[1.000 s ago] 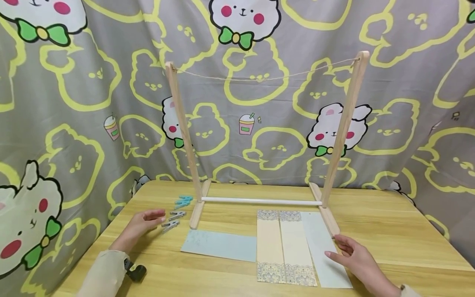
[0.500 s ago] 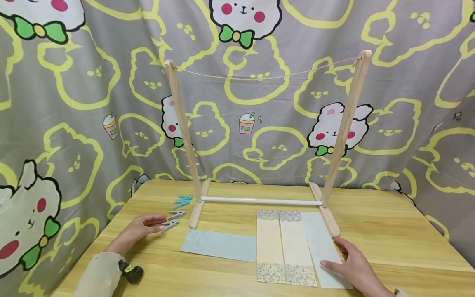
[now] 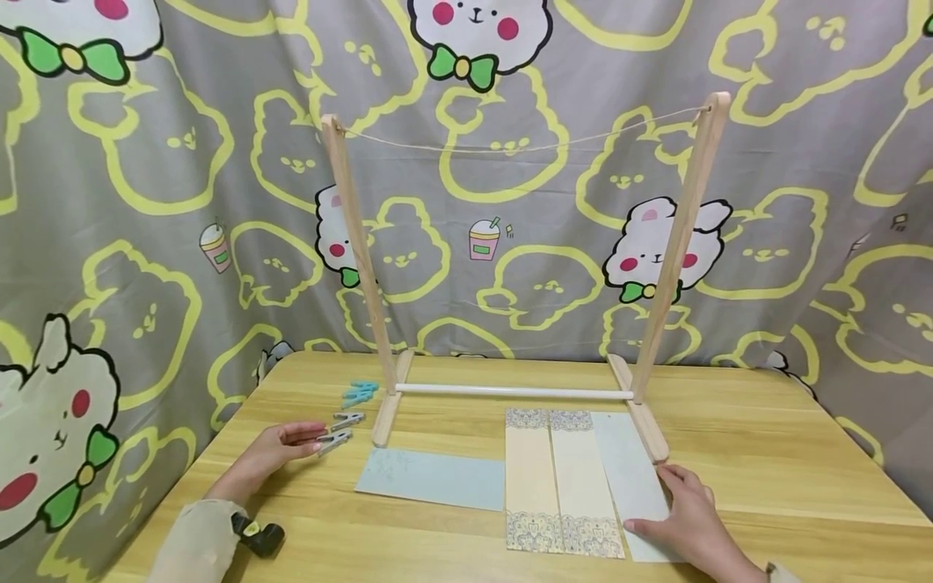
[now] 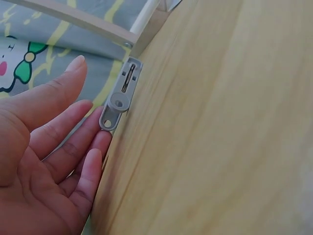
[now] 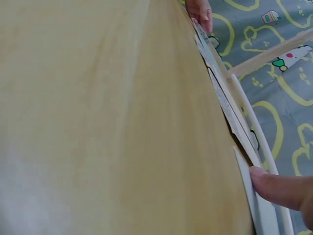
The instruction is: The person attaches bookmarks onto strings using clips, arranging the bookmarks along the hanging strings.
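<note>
1. Grip, left: the left hand [image 3: 270, 452] is relaxed, its thumb well apart from the fingers; fingertips touch the end of the near clip [image 4: 119, 101], which does not appear pinched.
2. Grip, right: the right hand [image 3: 691, 517] is spread across the pale card [image 3: 624, 461], thumb at its left edge, fingertips just past its right edge beside the foot of the stand [image 3: 680, 243]. Whether it squeezes the card cannot be told.
3. Change: within the last second the left hand has come from just beside the near clip into contact, while the right thumb has shifted to the card's left edge.
4. Meaning (judged): both hands seem to be passing from reach to taking hold; no lift is evident.
5. Positions: the pale card lies on the table [image 3: 408, 538], rightmost in a row with two lace cards [image 3: 530, 470]; the blue card [image 3: 433, 479] lies crosswise to their left. The far clip [image 3: 348, 420] and teal clips [image 3: 360, 392] lie beyond the near clip. Overhead, the cord [image 3: 466, 151] sags with nothing hung on it.
</note>
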The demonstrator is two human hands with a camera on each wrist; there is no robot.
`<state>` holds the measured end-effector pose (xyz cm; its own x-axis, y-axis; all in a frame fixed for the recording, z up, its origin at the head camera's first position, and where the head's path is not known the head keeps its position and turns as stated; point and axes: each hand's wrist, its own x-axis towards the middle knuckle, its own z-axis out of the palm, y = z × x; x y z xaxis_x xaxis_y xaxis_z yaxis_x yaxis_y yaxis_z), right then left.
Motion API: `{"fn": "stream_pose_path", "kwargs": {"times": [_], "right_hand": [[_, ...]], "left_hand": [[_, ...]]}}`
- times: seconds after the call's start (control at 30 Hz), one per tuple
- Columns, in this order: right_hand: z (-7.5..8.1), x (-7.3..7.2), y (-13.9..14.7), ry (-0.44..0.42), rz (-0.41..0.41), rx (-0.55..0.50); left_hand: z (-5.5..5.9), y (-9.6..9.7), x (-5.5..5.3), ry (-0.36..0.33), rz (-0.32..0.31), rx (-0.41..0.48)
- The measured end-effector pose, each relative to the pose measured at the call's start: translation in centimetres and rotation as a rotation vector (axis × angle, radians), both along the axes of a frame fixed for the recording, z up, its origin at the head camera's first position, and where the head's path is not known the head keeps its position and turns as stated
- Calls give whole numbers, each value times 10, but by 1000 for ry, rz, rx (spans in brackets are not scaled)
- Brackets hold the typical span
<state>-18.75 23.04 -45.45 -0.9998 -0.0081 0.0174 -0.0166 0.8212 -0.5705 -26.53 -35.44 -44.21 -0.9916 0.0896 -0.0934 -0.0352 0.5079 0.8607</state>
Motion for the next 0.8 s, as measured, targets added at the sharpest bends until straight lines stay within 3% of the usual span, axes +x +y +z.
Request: {"fn": "stream_pose_path", "kwargs": {"times": [0.4,0.6,0.8], "right_hand": [[5,1,19,-59,43,72],[6,2,20,-54,25,73],[7,1,23,-50,58,80]], "left_hand": [[-1,1,-1,10,4,28],[-1,0,1,4,-1,30],[-1,-1,0,5,-17,31]]}}
